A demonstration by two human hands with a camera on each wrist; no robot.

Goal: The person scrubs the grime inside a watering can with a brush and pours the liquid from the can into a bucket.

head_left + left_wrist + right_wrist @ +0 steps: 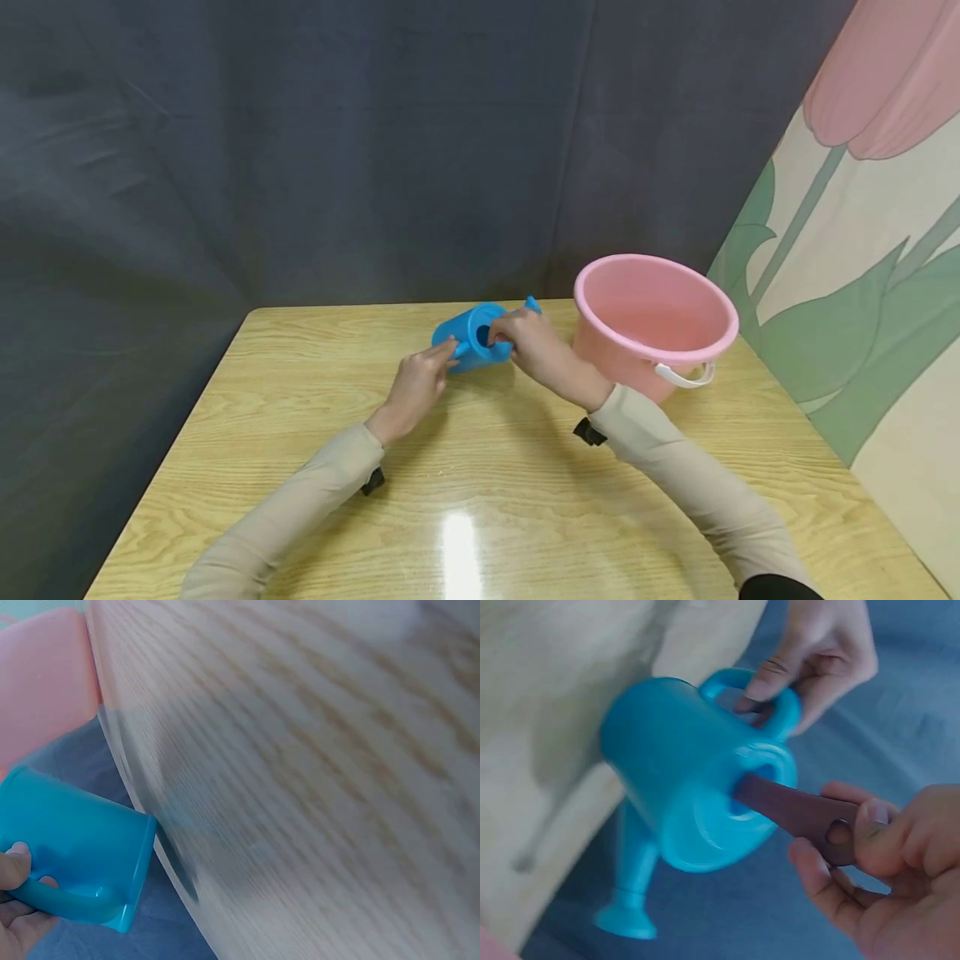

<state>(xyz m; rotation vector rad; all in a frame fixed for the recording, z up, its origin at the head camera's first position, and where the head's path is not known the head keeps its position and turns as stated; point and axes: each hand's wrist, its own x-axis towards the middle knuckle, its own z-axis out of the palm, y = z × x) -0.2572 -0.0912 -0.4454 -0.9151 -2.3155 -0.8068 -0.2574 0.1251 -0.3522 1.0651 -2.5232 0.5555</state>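
Observation:
A blue watering can (452, 329) is tipped so that its top opening faces the right hand; it appears lifted off the tabletop. My left hand (412, 387) grips its loop handle (786, 712), thumb on top. With thumb and fingers my right hand (542, 352) pinches a flat brown handle (799, 814) that has a round hole near its end. The other end of that piece goes into the can's opening and is hidden inside. The spout with its flared rose (626, 921) points away from the left hand. In the left wrist view the can's body (75, 832) shows from the side.
A pink bucket (600, 346) with a white handle grip (686, 379) stands right of the can, close to the right forearm. The wooden table (420, 533) ends at a dark curtain (412, 150) behind. A wall with painted flowers (847, 292) borders the right side.

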